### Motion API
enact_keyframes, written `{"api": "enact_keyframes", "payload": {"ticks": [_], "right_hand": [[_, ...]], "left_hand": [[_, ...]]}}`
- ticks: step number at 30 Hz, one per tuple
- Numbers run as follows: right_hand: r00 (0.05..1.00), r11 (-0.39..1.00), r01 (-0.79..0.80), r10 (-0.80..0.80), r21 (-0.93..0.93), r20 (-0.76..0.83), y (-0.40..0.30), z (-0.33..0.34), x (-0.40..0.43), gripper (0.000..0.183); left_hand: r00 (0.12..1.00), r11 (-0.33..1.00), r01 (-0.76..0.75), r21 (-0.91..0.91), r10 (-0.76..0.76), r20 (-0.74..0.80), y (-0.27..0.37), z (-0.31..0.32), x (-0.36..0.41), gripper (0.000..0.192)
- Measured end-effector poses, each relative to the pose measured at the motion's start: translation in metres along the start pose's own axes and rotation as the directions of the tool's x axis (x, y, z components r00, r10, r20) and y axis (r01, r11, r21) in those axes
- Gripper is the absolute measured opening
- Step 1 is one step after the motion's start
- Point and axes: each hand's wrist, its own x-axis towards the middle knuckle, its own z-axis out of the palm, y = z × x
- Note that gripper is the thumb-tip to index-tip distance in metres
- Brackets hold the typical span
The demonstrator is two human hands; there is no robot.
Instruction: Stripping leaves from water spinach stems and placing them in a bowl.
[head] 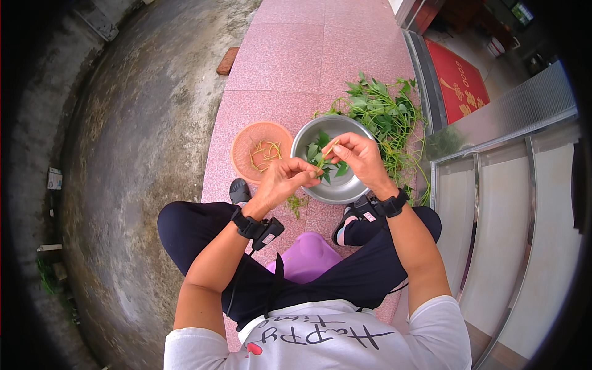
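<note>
Over a steel basin [344, 192], my left hand [287, 180] and my right hand [358, 157] pinch the two ends of one thin green stem [327, 155]. The stem runs slantwise between my fingertips. Below it, several green leaves [313, 150] lie in the basin, partly hidden by my hands. Left of the basin stands an orange plastic mesh basket [239, 150], holding thin peeled-looking strands [266, 155]. A heap of leafy green vines [384, 115] spreads on the tiles behind and to the right of the basin.
A few green scraps [295, 206] lie on the pink tiled step [282, 64] before a purple plastic stool [307, 256]. A brick [227, 61] sits by the step's left edge, above a concrete floor [152, 115]. At right are a metal-framed door [504, 125] and a red doormat [455, 78].
</note>
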Motion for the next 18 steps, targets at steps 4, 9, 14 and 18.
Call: {"api": "enact_keyframes", "payload": {"ticks": [4,9,14,18], "right_hand": [[0.996,0.999,-0.051,0.051,-0.006,0.068,0.000,0.007,-0.001,0.012],[0.992,0.998,-0.067,0.066,0.006,0.111,-0.002,0.009,-0.002,0.013],[0.986,0.991,-0.071,0.087,-0.111,0.143,0.009,0.005,-0.003,0.014],[0.985,0.989,-0.099,0.112,-0.107,0.130,0.007,0.006,-0.003,0.015]], "left_hand": [[0.995,0.992,-0.074,-0.101,0.081,0.062,0.003,0.004,0.000,0.009],[0.991,0.986,-0.103,-0.128,0.113,0.072,0.001,0.004,0.000,0.006],[0.984,0.977,-0.145,-0.158,0.159,0.084,0.000,0.005,0.000,0.005],[0.985,0.979,-0.125,-0.161,0.141,0.096,0.003,0.007,-0.001,0.004]]}}
